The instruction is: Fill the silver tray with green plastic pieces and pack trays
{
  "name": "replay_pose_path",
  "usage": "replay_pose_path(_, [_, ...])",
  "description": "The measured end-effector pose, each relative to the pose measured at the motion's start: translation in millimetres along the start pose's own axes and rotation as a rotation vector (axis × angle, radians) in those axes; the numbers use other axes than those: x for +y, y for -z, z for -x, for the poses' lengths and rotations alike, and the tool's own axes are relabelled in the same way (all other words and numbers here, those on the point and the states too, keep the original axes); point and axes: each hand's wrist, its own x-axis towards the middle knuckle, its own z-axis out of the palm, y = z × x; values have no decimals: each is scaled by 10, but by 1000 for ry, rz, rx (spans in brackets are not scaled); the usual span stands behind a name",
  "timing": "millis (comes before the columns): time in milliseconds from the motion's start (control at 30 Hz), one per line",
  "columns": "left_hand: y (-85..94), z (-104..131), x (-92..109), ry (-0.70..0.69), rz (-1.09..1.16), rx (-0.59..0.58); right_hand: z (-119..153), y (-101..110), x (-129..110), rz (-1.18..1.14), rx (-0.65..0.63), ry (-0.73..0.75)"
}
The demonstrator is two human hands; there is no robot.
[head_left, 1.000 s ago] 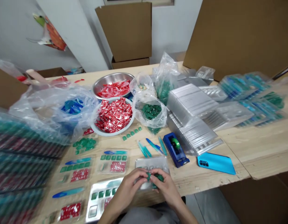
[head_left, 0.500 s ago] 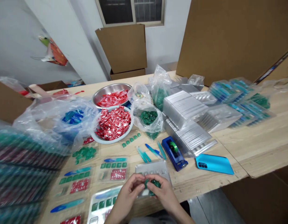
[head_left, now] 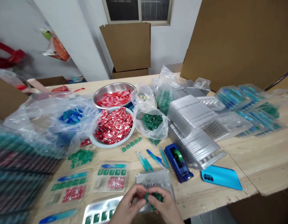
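Both hands meet above a clear plastic tray (head_left: 153,178) at the table's front. My left hand (head_left: 132,203) pinches a small green piece (head_left: 146,197) between thumb and forefinger. Several green pieces (head_left: 157,200) are held in my right hand (head_left: 166,205), whose thumb and forefinger also reach the piece at the left fingertips. Behind the tray lie teal and blue pens (head_left: 155,158). A row of green squares (head_left: 132,144) rests farther back. Left of my hands, a filled tray (head_left: 110,176) holds a pen, green squares and a red packet.
A blue tape dispenser (head_left: 178,163) and blue phone (head_left: 220,177) lie to the right. Stacked clear trays (head_left: 192,112) stand behind them. Farther back are a bowl of red packets (head_left: 91,132), a metal bowl (head_left: 96,95) and bags of green pieces (head_left: 152,122). Piled filled trays (head_left: 20,174) rise at left.
The view has shifted slightly, and the table items appear lower in it. My hands remain together over the tray, with the green pieces still in them.
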Motion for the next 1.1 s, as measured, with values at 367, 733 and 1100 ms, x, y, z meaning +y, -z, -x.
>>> replay_pose_path(367, [175,-149,182,192,12,-194,-176,92,-116,210,-208,1])
replay_pose_path(733, [122,-209,234,120,167,-110,-213,100,-382,132,-280,-124])
replay_pose_path(1100, [36,-124,334,177,519,120,-120,-82,-261,-248,-278,-372])
